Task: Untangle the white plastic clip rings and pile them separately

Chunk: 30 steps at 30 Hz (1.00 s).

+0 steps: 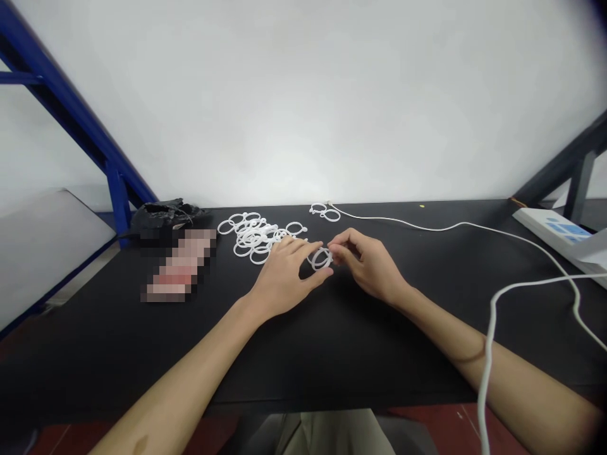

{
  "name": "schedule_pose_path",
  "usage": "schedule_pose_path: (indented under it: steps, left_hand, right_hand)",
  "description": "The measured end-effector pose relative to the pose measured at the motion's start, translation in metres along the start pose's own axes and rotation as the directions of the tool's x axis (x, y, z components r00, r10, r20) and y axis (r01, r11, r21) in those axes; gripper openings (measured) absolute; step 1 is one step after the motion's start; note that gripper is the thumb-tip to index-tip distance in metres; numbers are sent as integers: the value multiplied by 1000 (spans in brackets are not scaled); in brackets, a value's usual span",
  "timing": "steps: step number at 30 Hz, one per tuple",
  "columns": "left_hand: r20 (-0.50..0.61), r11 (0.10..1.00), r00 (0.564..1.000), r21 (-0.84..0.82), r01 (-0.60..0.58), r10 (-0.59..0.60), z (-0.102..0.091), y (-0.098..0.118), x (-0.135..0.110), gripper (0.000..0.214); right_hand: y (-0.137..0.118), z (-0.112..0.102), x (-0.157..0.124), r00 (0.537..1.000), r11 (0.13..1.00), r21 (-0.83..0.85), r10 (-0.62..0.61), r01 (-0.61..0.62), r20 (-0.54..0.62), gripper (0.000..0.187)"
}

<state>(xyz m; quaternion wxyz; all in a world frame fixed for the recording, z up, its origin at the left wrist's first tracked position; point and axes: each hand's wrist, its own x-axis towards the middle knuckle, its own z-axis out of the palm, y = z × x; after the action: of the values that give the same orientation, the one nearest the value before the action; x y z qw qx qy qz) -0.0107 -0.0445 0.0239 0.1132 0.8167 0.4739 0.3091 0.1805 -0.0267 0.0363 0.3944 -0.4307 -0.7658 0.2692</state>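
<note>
My right hand pinches a white plastic ring at its right edge, over the middle of the black table. A second ring seems to overlap it. My left hand is open around the ring's left side, thumb and fingers apart; whether a fingertip touches the ring I cannot tell. Just beyond the left hand lies a loose pile of white rings with small round tabs, partly hidden by the fingers. Farther back, a small pair of white rings lies near the wall.
A white cable runs along the back and loops over my right forearm. A crumpled black plastic bag and a pixelated patch are at the left. On the right sits a white box with blue markings. Blue metal struts frame the left side.
</note>
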Motion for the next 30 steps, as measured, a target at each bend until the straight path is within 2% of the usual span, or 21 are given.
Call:
schedule_pose_path:
  steps: [7, 10, 14, 16, 19, 25, 30]
  left_hand:
    - [43, 996, 999, -90, 11, -7, -4, 4, 0, 32]
    - [24, 996, 999, -80, 40, -38, -4, 4, 1, 32]
    - [-139, 996, 989, 61, 62, -53, -1, -7, 3, 35]
    - [-224, 981, 972, 159, 114, -76, 0, -16, 4, 38]
    - [-299, 942, 946, 265, 208, -125, -1, -28, 6, 42]
    - [-319, 901, 924, 303, 310, -211, -6, -47, 11, 46]
    - [-325, 893, 914, 293, 343, -244, -7, -53, 13, 49]
  right_hand:
    - [-2, 0, 0, 999, 996, -81, -36, 35, -7, 16]
    - [3, 1, 2, 1000, 996, -85, -27, 26, -14, 16]
    - [16, 3, 4, 998, 956, -288, -52, 56, 22, 24]
    - [21, 3, 4, 996, 908, -409, -66, 87, 65, 27]
    - [26, 4, 4, 990, 865, -489, -60, 114, 125, 26]
    - [27, 2, 4, 984, 869, -479, -49, 125, 168, 13]
    - [25, 0, 5, 990, 907, -415, -14, 72, 141, 11]
